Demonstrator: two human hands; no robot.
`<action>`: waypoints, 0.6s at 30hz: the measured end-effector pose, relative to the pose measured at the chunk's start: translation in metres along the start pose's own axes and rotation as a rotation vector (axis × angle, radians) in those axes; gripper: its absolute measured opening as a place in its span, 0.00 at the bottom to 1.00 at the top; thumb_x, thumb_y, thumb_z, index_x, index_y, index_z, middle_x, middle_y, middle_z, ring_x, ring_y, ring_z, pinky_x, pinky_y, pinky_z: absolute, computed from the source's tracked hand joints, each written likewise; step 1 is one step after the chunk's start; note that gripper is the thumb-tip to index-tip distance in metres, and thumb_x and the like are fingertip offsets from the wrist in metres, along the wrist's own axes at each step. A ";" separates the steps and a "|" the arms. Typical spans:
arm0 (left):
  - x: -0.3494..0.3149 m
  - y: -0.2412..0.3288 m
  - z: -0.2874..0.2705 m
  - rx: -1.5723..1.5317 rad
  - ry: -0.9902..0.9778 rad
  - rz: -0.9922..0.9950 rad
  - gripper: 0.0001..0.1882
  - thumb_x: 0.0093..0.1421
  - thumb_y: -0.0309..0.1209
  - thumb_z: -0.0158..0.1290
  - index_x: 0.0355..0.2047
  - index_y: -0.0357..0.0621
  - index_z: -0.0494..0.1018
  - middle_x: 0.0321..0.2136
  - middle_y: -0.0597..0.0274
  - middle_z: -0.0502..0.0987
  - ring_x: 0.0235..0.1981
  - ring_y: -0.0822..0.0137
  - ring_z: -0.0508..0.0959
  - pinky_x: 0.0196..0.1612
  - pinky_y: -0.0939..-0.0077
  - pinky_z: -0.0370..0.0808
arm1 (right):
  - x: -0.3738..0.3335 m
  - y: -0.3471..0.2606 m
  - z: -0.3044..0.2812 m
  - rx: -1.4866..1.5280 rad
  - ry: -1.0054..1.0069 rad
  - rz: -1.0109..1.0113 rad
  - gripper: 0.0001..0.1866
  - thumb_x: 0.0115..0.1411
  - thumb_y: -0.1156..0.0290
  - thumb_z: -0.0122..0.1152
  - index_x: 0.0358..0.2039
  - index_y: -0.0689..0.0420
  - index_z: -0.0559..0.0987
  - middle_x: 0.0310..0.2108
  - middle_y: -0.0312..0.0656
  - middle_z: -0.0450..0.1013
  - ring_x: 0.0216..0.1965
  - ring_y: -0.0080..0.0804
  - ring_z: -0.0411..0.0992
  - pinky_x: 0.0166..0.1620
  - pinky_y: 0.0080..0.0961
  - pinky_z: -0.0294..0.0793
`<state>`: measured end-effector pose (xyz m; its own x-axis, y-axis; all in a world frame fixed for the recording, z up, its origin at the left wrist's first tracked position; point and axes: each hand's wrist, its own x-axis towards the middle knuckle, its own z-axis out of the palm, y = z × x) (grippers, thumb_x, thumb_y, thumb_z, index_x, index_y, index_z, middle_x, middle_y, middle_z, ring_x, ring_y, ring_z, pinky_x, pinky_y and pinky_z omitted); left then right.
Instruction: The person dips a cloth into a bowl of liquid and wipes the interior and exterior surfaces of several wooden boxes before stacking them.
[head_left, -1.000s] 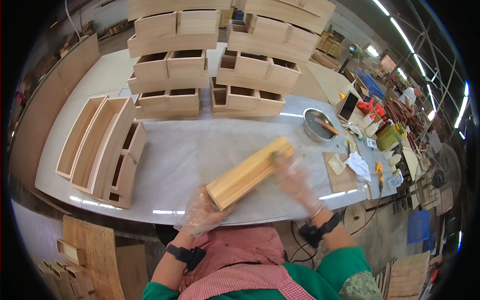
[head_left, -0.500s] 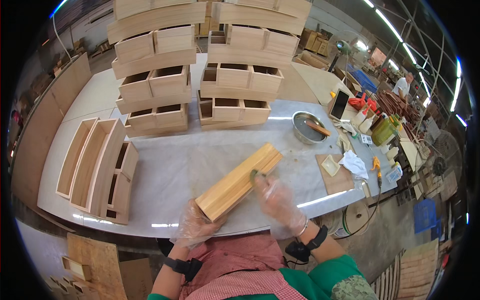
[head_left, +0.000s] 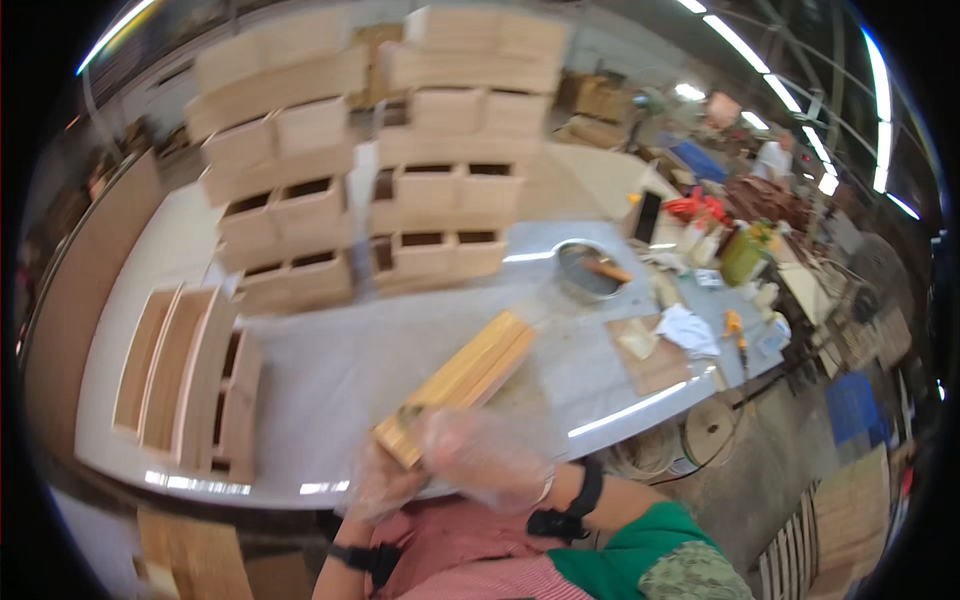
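Note:
A long, box-shaped wooden piece [head_left: 465,365], more yellow and shinier than the pale wood around it, slants up to the right over the table's front part. My left hand [head_left: 385,482], in a clear plastic glove, grips its near end. My right hand [head_left: 485,455], gloved the same way and smeared by motion, is closed at the near end of the piece. At its fingertips a small dark green pad [head_left: 409,411] touches the upper face; blur hides its exact shape.
Pale wooden drawer units stand stacked in a left stack [head_left: 285,200] and a right stack [head_left: 450,190]. Open wooden boxes [head_left: 185,375] stand at the left. A metal bowl [head_left: 575,285] with a brush-like wooden tool, a white cloth [head_left: 688,330] and bottles [head_left: 745,255] lie rightward.
My right hand has slid the pad down from the middle of the wooden piece to its near end. The whole view has shifted and blurred.

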<state>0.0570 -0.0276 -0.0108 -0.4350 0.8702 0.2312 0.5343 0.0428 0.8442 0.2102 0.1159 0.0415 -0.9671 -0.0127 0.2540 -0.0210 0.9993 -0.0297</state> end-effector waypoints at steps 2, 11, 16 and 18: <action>0.001 0.010 0.005 -0.359 -0.042 -0.051 0.33 0.54 0.31 0.73 0.58 0.36 0.73 0.52 0.55 0.80 0.48 0.65 0.82 0.47 0.67 0.81 | 0.008 0.011 -0.005 0.089 0.178 0.092 0.08 0.64 0.71 0.56 0.41 0.60 0.78 0.31 0.45 0.75 0.31 0.42 0.77 0.29 0.38 0.76; 0.001 -0.015 0.005 -0.159 -0.014 -0.052 0.47 0.48 0.36 0.75 0.65 0.38 0.64 0.60 0.50 0.74 0.59 0.54 0.76 0.60 0.59 0.75 | 0.008 0.080 0.016 0.228 0.168 0.343 0.11 0.64 0.63 0.58 0.43 0.54 0.78 0.37 0.45 0.76 0.40 0.46 0.77 0.39 0.39 0.76; -0.005 -0.026 0.003 -0.001 -0.069 -0.023 0.43 0.53 0.38 0.72 0.66 0.37 0.67 0.59 0.44 0.76 0.60 0.48 0.77 0.59 0.55 0.76 | 0.040 -0.058 0.042 0.337 -0.199 0.164 0.13 0.66 0.63 0.58 0.47 0.56 0.77 0.43 0.52 0.73 0.48 0.45 0.75 0.49 0.39 0.74; -0.008 -0.024 0.003 0.018 -0.055 -0.020 0.43 0.53 0.38 0.72 0.66 0.38 0.67 0.59 0.44 0.76 0.60 0.47 0.76 0.60 0.54 0.75 | 0.048 -0.068 0.044 0.638 -0.443 0.185 0.21 0.66 0.55 0.62 0.54 0.54 0.80 0.48 0.57 0.77 0.55 0.41 0.76 0.57 0.42 0.74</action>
<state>0.0493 -0.0340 -0.0345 -0.4053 0.8948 0.1873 0.5390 0.0684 0.8395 0.1539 0.0458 0.0133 -0.9770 0.0047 -0.2133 0.1380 0.7763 -0.6151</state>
